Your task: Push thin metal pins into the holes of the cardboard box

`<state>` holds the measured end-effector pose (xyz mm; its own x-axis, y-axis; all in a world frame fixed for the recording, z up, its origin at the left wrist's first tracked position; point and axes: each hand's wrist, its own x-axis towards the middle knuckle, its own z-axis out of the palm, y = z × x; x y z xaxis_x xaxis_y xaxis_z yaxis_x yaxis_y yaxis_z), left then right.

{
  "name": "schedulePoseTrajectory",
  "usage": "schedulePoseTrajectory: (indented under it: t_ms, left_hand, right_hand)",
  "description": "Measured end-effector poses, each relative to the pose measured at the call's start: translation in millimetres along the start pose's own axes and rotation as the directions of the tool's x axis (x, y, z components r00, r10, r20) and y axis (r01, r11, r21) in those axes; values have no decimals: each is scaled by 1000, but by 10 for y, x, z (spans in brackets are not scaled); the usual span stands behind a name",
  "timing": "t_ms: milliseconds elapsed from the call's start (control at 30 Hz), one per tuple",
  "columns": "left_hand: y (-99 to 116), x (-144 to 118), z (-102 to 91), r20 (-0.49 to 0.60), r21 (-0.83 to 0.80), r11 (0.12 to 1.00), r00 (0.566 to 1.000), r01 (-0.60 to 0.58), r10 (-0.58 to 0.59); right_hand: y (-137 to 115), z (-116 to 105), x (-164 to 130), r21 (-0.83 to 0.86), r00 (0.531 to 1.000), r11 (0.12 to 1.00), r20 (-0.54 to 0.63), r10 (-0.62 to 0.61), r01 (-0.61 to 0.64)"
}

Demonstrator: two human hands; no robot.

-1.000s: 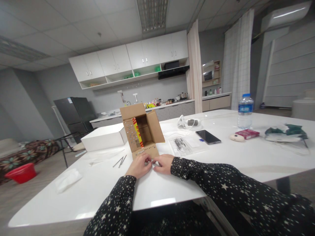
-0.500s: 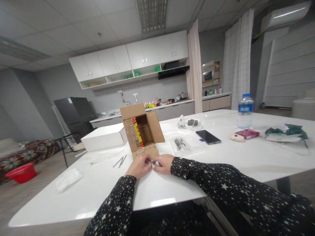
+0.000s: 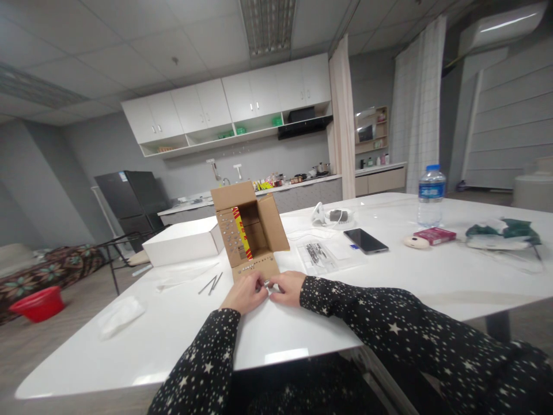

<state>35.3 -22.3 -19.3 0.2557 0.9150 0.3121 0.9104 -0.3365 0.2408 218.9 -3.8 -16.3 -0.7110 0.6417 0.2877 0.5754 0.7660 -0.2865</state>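
Note:
An open cardboard box [image 3: 253,233] lies on its side on the white table [image 3: 302,323], its flaps studded with rows of small metal pieces and a red-and-yellow item inside. My left hand [image 3: 244,293] and my right hand [image 3: 287,287] meet just below the box's lower flap, fingertips pinched together on a small metal piece [image 3: 266,283] at the flap's edge. Both sleeves are black with white stars.
Two thin metal rods [image 3: 211,283] lie left of the box, with a white box [image 3: 184,242] behind. A clear bag of small parts [image 3: 322,253], a phone [image 3: 365,240], a water bottle [image 3: 430,196], a red pack [image 3: 434,235] and crumpled tissue [image 3: 118,316] are about.

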Motion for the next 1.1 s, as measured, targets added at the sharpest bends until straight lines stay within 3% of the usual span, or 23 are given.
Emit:
schedulePoseTrajectory:
  t_ms: [1100]
  left_hand:
    - [-54, 20, 34, -13, -4, 1000, 1000, -8, 8]
  right_hand:
    - [13, 59, 50, -28, 1000, 1000, -5, 14, -14]
